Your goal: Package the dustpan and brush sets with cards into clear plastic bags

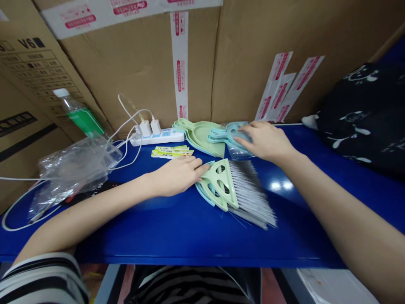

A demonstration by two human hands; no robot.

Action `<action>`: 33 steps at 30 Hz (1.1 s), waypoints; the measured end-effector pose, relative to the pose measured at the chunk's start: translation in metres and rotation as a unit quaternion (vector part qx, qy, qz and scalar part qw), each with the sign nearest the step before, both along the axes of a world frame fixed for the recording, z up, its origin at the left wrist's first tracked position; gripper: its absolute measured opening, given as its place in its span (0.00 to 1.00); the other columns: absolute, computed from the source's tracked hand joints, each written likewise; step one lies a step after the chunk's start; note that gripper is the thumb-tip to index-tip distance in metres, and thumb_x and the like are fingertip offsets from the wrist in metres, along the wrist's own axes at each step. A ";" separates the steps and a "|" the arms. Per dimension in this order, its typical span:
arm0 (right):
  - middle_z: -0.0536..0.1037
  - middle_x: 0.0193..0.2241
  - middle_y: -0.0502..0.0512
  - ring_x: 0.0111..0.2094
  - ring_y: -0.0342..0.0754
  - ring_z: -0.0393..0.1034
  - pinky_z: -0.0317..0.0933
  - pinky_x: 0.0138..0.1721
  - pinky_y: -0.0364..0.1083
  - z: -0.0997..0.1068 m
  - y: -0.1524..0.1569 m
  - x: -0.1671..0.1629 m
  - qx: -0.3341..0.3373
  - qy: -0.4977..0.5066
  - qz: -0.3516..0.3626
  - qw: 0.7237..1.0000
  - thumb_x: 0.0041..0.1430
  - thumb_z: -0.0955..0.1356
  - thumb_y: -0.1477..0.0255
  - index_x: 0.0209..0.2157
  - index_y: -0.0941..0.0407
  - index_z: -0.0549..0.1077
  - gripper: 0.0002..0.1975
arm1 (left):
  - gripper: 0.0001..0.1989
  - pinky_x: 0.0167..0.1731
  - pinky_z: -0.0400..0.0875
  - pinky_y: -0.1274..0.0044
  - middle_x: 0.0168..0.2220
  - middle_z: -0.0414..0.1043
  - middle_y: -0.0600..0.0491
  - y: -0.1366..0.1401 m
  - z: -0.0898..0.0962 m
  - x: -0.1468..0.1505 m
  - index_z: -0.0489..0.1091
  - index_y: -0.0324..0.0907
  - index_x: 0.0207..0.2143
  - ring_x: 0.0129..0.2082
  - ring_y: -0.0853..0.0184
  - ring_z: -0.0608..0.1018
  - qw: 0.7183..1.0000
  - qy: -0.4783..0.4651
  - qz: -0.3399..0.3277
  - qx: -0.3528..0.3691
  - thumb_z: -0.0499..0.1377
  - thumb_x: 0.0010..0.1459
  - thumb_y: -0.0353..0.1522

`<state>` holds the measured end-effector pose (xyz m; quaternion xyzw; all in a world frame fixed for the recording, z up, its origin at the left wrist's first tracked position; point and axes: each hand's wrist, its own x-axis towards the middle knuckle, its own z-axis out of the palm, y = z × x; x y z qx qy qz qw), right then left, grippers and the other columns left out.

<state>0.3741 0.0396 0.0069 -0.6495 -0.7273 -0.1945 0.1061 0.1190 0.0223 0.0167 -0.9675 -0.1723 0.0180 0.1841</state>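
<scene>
1. Stack of hand brushes on blue table, near centre: fan-shaped plastic heads, pale green over light blue, pierced with rounded cutouts; long, straight grey bristles.
2. At least three heads in the stack, counted by edges: two green, one blue.
3. Pointed handles left, bristles right and toward near edge; long axis slanting across the table.
4. Pinched at the handles between thumb and fingers of left hand.
5. Just beyond: green dustpan, blue edge beneath. Alongside, blue pieces, two handle ends counted, under curled fingers of right hand; cannot tell whether gripped or merely touched.
6. Farther left: one white power strip, at least two yellow-green sachets, one green-labelled bottle.
7. Behind: cardboard.
</scene>
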 end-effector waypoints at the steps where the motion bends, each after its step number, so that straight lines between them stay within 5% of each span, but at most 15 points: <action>1: 0.78 0.41 0.64 0.42 0.59 0.70 0.62 0.35 0.50 -0.001 0.000 0.001 0.002 -0.003 0.004 1.000 0.63 0.59 0.62 0.45 0.58 0.76 0.21 | 0.18 0.39 0.71 0.73 0.38 0.73 0.46 -0.001 0.001 -0.002 0.66 0.33 0.54 0.38 0.62 0.77 1.000 0.000 0.001 0.013 0.52 0.66 0.33; 6: 0.78 0.37 0.66 0.41 0.60 0.70 0.59 0.31 0.49 -0.006 0.002 -0.006 0.000 -0.048 0.011 0.999 0.58 0.62 0.57 0.41 0.59 0.75 0.22 | 0.16 0.44 0.70 0.70 0.42 0.74 0.45 -0.009 0.003 -0.014 0.65 0.36 0.54 0.43 0.60 0.77 0.998 -0.009 0.003 0.066 0.50 0.66 0.30; 12: 0.79 0.39 0.68 0.38 0.58 0.73 0.57 0.28 0.48 -0.001 -0.003 -0.022 -0.048 -0.081 -0.009 0.996 0.59 0.59 0.71 0.43 0.61 0.73 0.17 | 0.17 0.37 0.70 0.71 0.43 0.74 0.45 -0.035 0.011 -0.037 0.65 0.37 0.54 0.38 0.61 0.77 0.996 -0.016 0.010 0.083 0.53 0.63 0.28; 20: 0.80 0.38 0.66 0.37 0.58 0.74 0.53 0.25 0.47 0.004 -0.006 -0.030 -0.077 -0.089 -0.020 0.993 0.61 0.58 0.74 0.44 0.59 0.73 0.16 | 0.17 0.33 0.69 0.72 0.42 0.76 0.46 -0.059 0.002 -0.077 0.68 0.41 0.52 0.35 0.63 0.76 0.994 -0.066 0.018 0.084 0.51 0.62 0.26; 29: 0.79 0.32 0.65 0.32 0.55 0.72 0.47 0.23 0.47 0.015 -0.021 -0.047 -0.034 -0.102 0.006 0.994 0.62 0.59 0.74 0.37 0.58 0.73 0.12 | 0.15 0.30 0.70 0.74 0.37 0.76 0.49 -0.048 -0.013 -0.093 0.70 0.39 0.48 0.32 0.65 0.76 0.990 -0.115 0.034 0.079 0.48 0.63 0.26; 33: 0.75 0.25 0.58 0.27 0.51 0.68 0.45 0.23 0.46 0.011 -0.040 -0.063 0.037 -0.131 0.107 0.985 0.62 0.57 0.76 0.30 0.55 0.71 0.13 | 0.16 0.35 0.72 0.72 0.37 0.75 0.48 -0.047 -0.013 -0.094 0.66 0.36 0.52 0.34 0.63 0.76 0.981 -0.180 0.063 0.025 0.45 0.68 0.32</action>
